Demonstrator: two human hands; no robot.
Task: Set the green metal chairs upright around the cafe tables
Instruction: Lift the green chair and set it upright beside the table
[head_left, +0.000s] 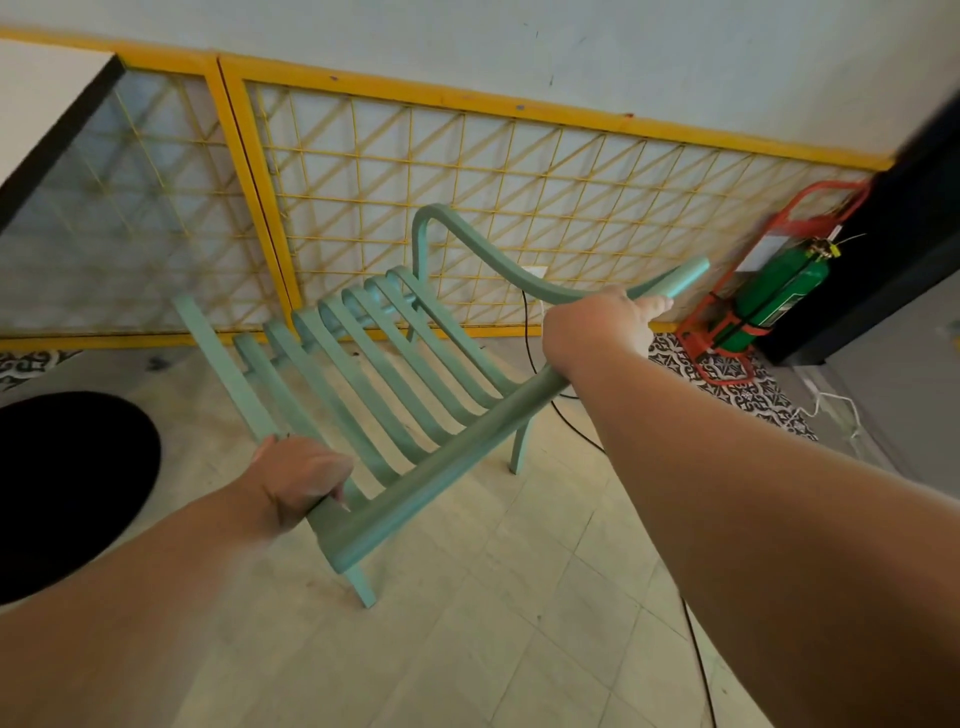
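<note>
A pale green metal chair (374, 358) with a slatted seat and curved armrests fills the middle of the head view, tilted, with its legs close to the tiled floor. My left hand (301, 475) is closed around the near left corner of its frame. My right hand (597, 325) grips the right armrest near its free end. A white cafe table top (36, 98) with a dark edge shows at the upper left.
A yellow-framed mesh panel (467, 182) runs along the wall behind the chair. A green fire extinguisher (774, 291) in a red stand sits at the right beside a black cabinet (893, 249). A round black base (62, 483) lies at left. Black cables (571, 421) cross the floor.
</note>
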